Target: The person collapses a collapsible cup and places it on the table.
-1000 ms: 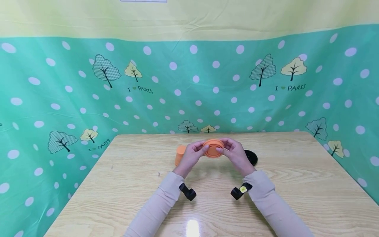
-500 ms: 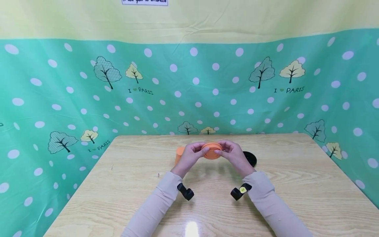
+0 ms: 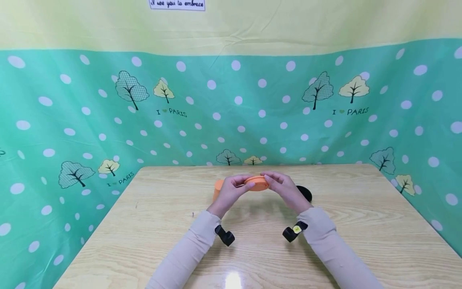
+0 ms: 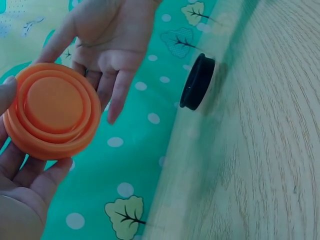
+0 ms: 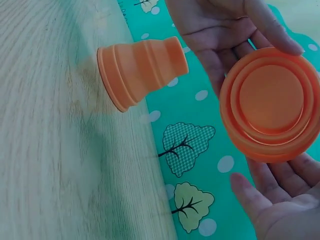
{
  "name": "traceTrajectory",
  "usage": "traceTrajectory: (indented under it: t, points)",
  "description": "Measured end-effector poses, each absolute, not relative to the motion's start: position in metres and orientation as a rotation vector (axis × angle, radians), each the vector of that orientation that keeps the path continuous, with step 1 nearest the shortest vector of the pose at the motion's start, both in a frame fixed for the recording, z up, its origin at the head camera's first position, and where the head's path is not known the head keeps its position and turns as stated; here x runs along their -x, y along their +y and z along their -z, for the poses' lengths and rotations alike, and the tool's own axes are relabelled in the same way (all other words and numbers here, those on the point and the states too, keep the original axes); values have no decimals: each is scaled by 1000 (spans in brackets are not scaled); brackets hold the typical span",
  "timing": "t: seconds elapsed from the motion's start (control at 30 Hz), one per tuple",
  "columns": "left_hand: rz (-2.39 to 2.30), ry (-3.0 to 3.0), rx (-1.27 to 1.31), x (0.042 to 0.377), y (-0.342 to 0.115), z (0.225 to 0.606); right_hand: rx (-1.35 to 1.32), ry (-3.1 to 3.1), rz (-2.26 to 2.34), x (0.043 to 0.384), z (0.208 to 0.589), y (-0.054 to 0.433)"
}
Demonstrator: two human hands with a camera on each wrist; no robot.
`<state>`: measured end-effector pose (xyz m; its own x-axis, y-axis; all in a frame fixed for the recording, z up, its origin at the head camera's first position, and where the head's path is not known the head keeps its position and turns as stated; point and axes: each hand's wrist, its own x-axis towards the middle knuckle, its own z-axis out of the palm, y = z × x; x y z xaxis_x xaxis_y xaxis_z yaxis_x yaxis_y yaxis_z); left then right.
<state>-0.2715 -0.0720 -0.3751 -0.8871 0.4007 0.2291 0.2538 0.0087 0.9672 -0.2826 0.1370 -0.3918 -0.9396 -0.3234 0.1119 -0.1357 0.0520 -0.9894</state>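
Observation:
A collapsed orange collapsible cup (image 3: 256, 183), flattened into rings, is held up above the table. My left hand (image 3: 231, 192) grips its left side, thumb on the near face and fingers behind. My right hand (image 3: 285, 188) touches the opposite rim with extended fingers. In the right wrist view, the right thumb (image 5: 242, 187) stands apart from the cup. An expanded orange cup (image 5: 142, 67) stands upside down on the table, partly hidden behind my left hand in the head view. Behind my right hand lies a round black collapsed piece (image 3: 305, 193), seen edge-on in the left wrist view.
Everything is over a light wooden table (image 3: 144, 224). A green dotted curtain (image 3: 238, 100) hangs along its back and sides. One small dark speck (image 3: 193, 214) is on the tabletop left of my hands.
The collapsed cup has tipped flatter and shifted slightly left. My right thumb has come off its face, while my left hand keeps its grip. The head view has tilted up slightly.

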Motion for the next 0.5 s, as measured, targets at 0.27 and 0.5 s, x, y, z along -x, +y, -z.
traceTrajectory:
  t: [0.27, 0.5]
  points:
    - [-2043, 2098, -760, 272, -73, 378, 471, 2038, 2100, 281, 391, 133]
    - [-1990, 2100, -791, 273, -73, 376, 453, 2121, 2147, 278, 393, 132]
